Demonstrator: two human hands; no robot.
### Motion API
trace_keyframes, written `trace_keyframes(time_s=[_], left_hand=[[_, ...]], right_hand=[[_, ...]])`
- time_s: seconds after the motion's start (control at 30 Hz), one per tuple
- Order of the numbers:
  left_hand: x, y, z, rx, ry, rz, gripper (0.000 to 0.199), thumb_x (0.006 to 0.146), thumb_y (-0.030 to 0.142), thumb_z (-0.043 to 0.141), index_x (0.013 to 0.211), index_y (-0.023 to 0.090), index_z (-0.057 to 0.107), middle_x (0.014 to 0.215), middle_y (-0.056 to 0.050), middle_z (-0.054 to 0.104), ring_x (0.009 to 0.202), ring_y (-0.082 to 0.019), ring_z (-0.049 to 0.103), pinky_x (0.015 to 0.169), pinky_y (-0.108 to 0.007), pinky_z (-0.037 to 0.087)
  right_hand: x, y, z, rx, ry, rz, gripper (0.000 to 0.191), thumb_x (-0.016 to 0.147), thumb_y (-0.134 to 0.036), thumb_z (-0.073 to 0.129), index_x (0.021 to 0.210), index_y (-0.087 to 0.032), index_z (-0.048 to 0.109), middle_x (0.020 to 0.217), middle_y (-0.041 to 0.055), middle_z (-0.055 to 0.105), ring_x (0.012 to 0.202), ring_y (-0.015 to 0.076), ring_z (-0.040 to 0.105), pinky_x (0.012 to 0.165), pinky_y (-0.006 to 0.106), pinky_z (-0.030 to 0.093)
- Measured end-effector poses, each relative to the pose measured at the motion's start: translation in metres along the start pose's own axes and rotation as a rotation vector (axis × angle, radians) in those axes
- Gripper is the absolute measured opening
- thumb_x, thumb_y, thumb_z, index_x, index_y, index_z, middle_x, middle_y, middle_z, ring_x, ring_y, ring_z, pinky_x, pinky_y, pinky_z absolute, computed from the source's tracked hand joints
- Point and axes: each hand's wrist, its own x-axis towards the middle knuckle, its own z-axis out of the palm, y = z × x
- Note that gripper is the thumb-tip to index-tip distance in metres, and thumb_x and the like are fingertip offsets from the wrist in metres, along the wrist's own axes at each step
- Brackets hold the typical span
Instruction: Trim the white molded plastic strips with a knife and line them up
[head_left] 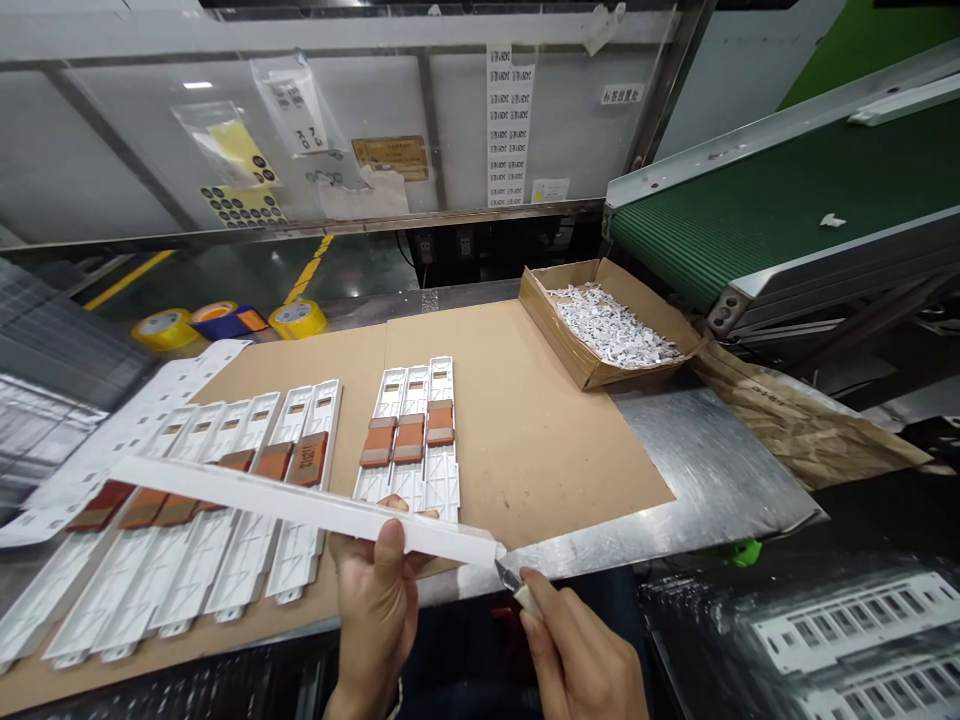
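My left hand point(379, 590) is closed around a long white plastic strip point(300, 507), thumb on top, holding it up in front of the table. My right hand point(581, 640) grips a small knife point(509, 577), its blade touching or very close to the strip's right end. The knife's handle is mostly hidden in my fingers. Behind the strip, white ribbed plastic panels point(292, 557) lie side by side at the left with reddish-brown blocks point(308, 459) across them. Three more panels point(442, 470) with orange-brown blocks point(409, 438) lie at the middle.
A cardboard box point(566, 350) of white plastic scraps point(611, 325) stands at the back right, beside a green conveyor belt point(787, 190). Tape rolls point(297, 318) sit at the back left. At lower right, slotted white panels point(859, 620) lie on black wrapping. Brown cardboard point(540, 440) covers the metal table.
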Motion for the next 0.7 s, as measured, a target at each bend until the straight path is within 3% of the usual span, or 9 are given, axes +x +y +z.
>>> trace_keyframes(time_s=[0.43,0.6,0.7], left_hand=[[0.000,-0.001,-0.005,0.040,0.012,-0.031,0.048,0.061,0.045,0.077,0.092,0.022,0.048,0.086,0.000,0.058,0.066,-0.016,0.062,0.053,-0.027,0.053],[0.000,-0.003,-0.007,0.033,0.026,-0.028,0.046,0.061,0.047,0.076,0.090,0.022,0.051,0.080,0.001,0.058,0.065,-0.016,0.062,0.051,-0.024,0.051],[-0.002,0.000,-0.011,0.030,-0.011,-0.088,0.048,0.062,0.049,0.074,0.096,0.022,0.054,0.078,0.000,0.060,0.060,-0.015,0.060,0.047,-0.024,0.050]], right_hand=[[0.000,0.003,0.000,-0.006,0.020,0.004,0.031,0.092,-0.024,0.044,0.116,-0.016,0.062,0.068,0.0045,0.063,0.058,0.0140,0.063,0.057,0.021,0.050],[0.002,0.015,-0.004,-0.027,-0.047,0.032,0.031,0.091,-0.021,0.046,0.120,-0.016,0.057,0.089,0.0078,0.069,0.076,0.0172,0.068,0.069,0.022,0.053],[0.006,0.023,-0.011,0.051,-0.085,0.164,0.028,0.092,-0.026,0.044,0.117,-0.020,0.057,0.101,0.0063,0.069,0.084,0.0160,0.068,0.071,0.019,0.053]])
